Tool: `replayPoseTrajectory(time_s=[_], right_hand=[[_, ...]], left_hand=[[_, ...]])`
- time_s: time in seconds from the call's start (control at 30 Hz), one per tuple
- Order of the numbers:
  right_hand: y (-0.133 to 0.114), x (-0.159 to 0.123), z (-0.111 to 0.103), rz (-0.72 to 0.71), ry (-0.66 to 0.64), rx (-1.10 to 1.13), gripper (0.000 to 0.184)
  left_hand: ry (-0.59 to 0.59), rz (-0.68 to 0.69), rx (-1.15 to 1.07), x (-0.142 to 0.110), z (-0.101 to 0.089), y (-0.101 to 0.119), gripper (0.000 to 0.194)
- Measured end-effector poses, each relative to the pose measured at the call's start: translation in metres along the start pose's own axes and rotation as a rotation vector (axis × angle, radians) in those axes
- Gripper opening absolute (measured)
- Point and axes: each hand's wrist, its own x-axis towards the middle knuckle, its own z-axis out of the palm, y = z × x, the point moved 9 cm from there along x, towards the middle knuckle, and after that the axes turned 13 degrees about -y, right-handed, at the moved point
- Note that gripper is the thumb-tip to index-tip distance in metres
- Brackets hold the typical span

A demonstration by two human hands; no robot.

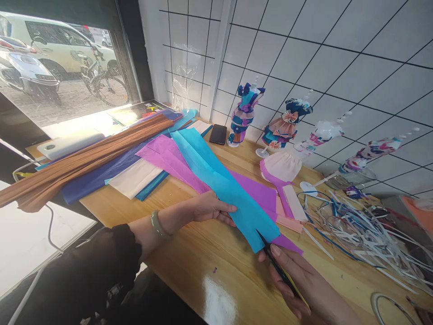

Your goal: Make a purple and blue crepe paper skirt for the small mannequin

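A long strip of bright blue crepe paper [219,174] slants across the table towards me. My left hand [209,207] grips its near side, thumb on top and fingers underneath. In my right hand [297,280] are black scissors [279,267] with a yellow edge. Their dark tip is at the strip's near end, where the paper parts in a small slit. The handle is partly covered by my fingers. Purple paper [255,194] lies beneath the blue strip, and a pinkish-purple sheet [162,153] shows to its left.
Brown crepe paper [91,155] lies over other folded sheets on the left. A black phone [218,134] rests near the wall. Several small dress forms in paper outfits, one blue and purple [244,115], stand along the back. Tangled paper strips [358,230] cover the right side.
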Motion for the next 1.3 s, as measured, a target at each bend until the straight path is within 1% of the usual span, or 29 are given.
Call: replayPoseTrajectory(time_s=[0.3,0.53,0.7,0.83,0.9,1.03,1.2,1.3], right_hand=[[0.003,0.001,0.001,0.010,-0.012,0.035,0.049],[0.004,0.003,0.000,-0.009,-0.011,0.005,0.048],[0.006,0.005,0.002,-0.002,-0.036,0.013,0.046],[0.005,0.004,0.000,-0.004,-0.017,0.017,0.048],[0.002,0.004,0.001,-0.015,-0.020,0.006,0.046],[-0.004,0.004,0.006,-0.048,-0.067,0.003,0.045],[-0.002,0.009,0.007,-0.066,-0.058,0.088,0.045],[-0.003,0.014,0.008,-0.085,-0.062,0.087,0.048]], left_hand=[[-0.024,0.002,0.032,0.000,0.002,0.002,0.040],[-0.017,0.001,0.023,0.000,0.001,0.001,0.038],[-0.007,-0.001,0.015,-0.001,0.001,0.001,0.035],[-0.007,0.003,0.016,-0.002,0.001,0.002,0.034],[-0.013,0.007,0.014,-0.002,0.002,0.002,0.034],[-0.021,0.006,0.011,-0.001,0.002,0.002,0.034],[-0.016,-0.009,0.020,-0.001,0.003,0.002,0.034],[-0.018,-0.017,0.020,-0.001,0.004,0.001,0.034]])
